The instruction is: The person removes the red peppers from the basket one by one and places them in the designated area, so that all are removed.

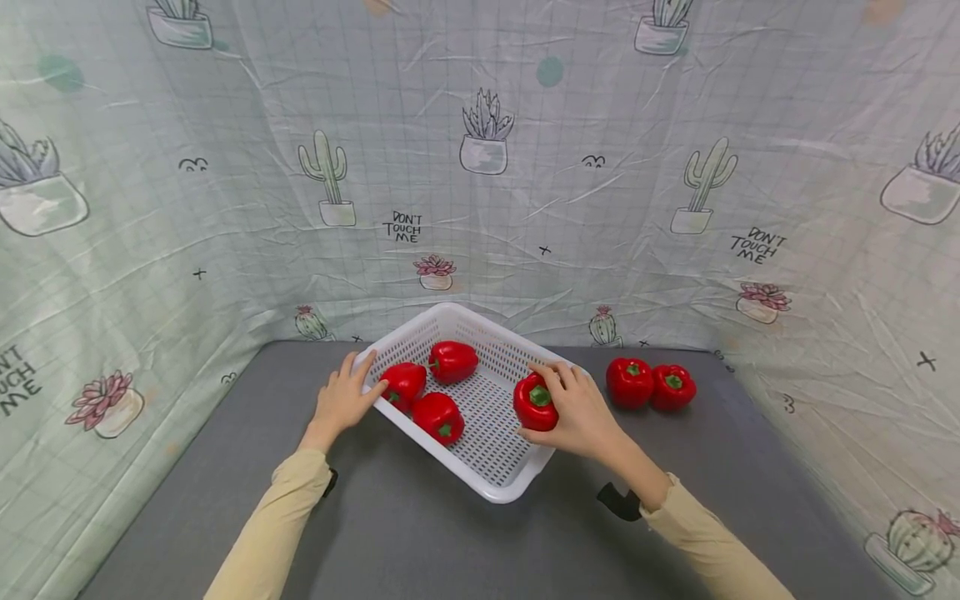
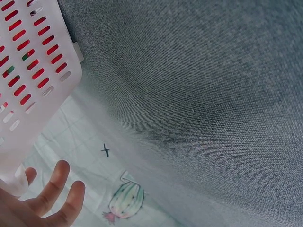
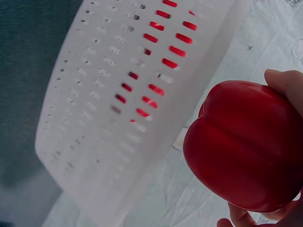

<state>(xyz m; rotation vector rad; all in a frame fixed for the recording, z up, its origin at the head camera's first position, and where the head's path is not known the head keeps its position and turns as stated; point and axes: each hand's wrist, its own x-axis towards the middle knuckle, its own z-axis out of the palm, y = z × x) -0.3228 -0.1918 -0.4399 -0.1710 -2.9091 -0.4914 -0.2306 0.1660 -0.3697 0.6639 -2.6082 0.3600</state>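
Observation:
A white perforated plastic basket (image 1: 495, 492) sits slantwise on the grey table, with three red bell peppers inside: one at the back (image 1: 453, 362), one at the left (image 1: 405, 383) and one in front (image 1: 438, 418). My left hand (image 1: 341, 404) holds the basket's left rim, thumb on the inner side and fingers outside; the left wrist view shows those fingers (image 2: 57, 189) just past the rim. Above the basket's right end, my right hand (image 1: 581, 412) grips another red bell pepper (image 1: 535, 402) between thumb and fingers. In the right wrist view this pepper (image 3: 246, 146) appears beside the basket wall (image 3: 94, 142).
Two more red bell peppers, one (image 1: 629, 382) beside the other (image 1: 672, 387), stand on the grey table (image 1: 420, 542) right of the basket. A cactus-print curtain (image 1: 540, 225) hangs around the back and sides of the table.

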